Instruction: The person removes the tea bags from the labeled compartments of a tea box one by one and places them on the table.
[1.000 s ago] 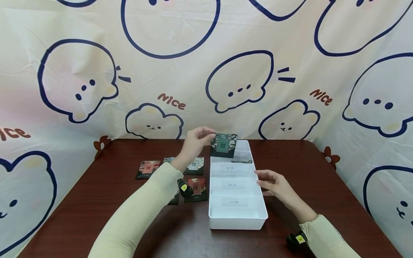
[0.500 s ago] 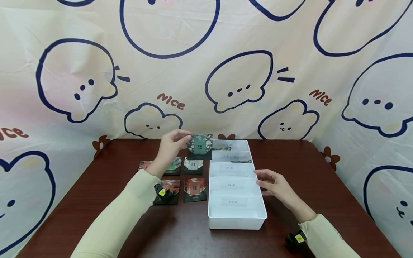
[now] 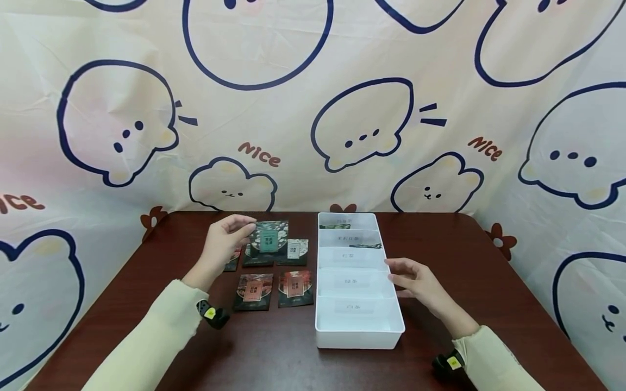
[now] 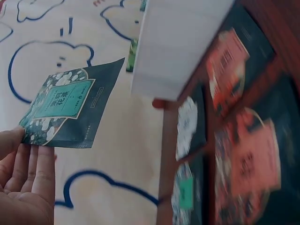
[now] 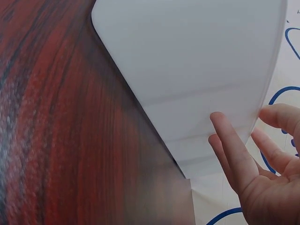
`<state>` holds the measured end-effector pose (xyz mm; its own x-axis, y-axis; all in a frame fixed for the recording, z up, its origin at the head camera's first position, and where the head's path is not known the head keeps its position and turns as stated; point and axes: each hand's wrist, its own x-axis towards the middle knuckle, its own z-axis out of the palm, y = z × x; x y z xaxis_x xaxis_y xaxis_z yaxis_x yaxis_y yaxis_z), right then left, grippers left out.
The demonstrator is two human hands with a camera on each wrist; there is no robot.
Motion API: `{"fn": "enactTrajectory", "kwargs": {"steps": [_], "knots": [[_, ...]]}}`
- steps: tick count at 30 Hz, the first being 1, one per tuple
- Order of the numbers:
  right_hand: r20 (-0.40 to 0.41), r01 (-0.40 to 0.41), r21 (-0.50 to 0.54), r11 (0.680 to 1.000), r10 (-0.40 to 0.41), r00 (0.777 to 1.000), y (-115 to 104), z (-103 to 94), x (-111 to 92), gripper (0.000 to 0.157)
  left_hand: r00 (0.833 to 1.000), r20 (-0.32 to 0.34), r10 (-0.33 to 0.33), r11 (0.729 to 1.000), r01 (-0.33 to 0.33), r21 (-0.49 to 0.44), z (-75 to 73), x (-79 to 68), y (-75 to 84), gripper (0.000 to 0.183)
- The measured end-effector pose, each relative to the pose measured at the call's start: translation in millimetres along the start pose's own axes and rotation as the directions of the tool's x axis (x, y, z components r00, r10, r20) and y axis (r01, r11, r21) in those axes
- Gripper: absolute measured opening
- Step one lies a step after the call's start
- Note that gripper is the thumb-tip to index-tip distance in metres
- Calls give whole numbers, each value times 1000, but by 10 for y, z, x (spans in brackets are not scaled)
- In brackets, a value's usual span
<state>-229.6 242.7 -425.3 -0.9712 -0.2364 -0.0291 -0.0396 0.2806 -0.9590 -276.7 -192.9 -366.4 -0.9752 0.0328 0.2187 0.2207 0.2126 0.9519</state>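
I'm pinching one flat, square, dark-green packet with a teal label (image 3: 269, 240) between the thumb and fingers of my left hand (image 3: 222, 239); it's hanging in the air left of the box. Five more are lying on the glossy red-brown table (image 3: 274, 353): three dark packets with red labels (image 3: 295, 288), one dark packet with a green label (image 4: 186, 193), one dark packet with a white label (image 3: 293, 251). One long white plastic box (image 3: 359, 340) is showing five compartments, the two farthest holding one green-patterned packet (image 3: 365, 246) each. My right hand (image 3: 415, 279) is touching its right side, fingers spread.
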Motion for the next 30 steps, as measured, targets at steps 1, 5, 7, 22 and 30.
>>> {"fn": "enactTrajectory", "kwargs": {"steps": [1,5,7,22,30], "knots": [[0,1,0,1000,-1,1000,-5,-2,0,52,1000,-3,-5,1000,5,4,-48,-19,-25,38],[-3,0,-10,1000,0,1000,-21,-5,-2,52,1000,-13,-25,1000,25,13,-238,-95,-110,37],[-3,-1,-12,1000,1,1000,-22,-4,-3,52,999,-19,-49,999,49,22,-329,-132,-146,37],[-8,-3,-23,1000,3,1000,6,1,-15,51,958,16,-287,957,286,55,-861,-320,-451,45],[-3,2,-22,1000,-2,1000,-7,2,-14,52,914,43,-404,912,398,99,-962,-383,-705,46]]}}
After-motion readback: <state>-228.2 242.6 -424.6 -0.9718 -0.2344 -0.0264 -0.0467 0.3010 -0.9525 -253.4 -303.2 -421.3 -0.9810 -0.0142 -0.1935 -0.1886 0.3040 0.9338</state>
